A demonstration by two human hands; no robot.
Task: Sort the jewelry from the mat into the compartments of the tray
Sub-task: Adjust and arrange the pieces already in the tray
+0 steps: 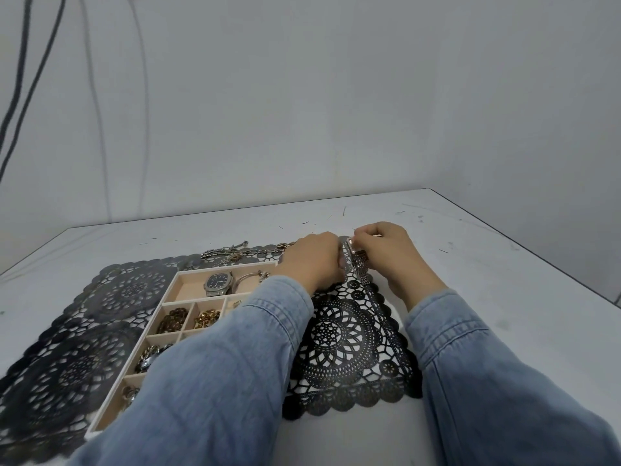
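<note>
Left hand and right hand together, fingers pinching watch, forearms outstretched

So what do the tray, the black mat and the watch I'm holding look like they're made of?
The tray: probably board or wood, white rims, matte beige lining that looks like fabric. The mat: thin cut-out sheet, likely plastic or vinyl, black with a faint sheen. The watch: metal, silvery mesh band that glints, rose-gold-toned case.

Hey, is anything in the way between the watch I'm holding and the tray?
No loose item lies between them. The watch, gripped by the left hand and right hand over the mat, is right of the tray. Only your own left sleeve crosses the tray's right side, covering compartments there.
</note>
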